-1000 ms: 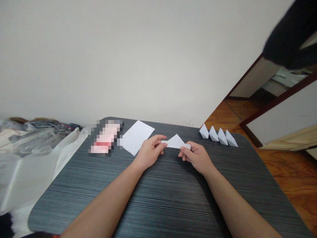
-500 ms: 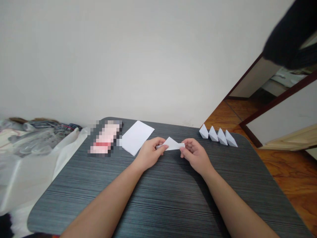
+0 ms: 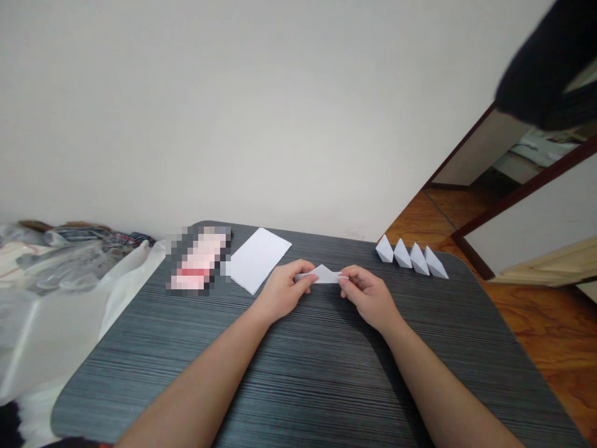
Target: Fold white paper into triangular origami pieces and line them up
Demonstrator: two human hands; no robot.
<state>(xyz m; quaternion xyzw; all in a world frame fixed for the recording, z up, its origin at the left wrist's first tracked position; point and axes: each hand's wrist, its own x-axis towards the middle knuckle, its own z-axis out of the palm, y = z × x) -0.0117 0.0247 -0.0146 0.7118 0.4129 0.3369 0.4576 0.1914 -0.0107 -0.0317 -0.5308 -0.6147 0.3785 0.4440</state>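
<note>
Folded white paper (image 3: 321, 275) pinched between left hand (image 3: 282, 291), right hand (image 3: 370, 296), both palm-down.

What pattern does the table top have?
Table top: fine grey-black stripes, clearest in the head view.

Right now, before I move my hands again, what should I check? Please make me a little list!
Left hand pinching the folded white paper: ok.
Right hand pinching its other end: ok.
Paper's creases sharp: cannot tell, fingers hide much of them.
Left hand apart from the loose white sheet: cannot tell, they look very close.
Four folded paper pieces in a neat row, away from both hands: ok.
Those pieces well back from the edge of the dark table: not ok, they sit right by the far edge.
</note>
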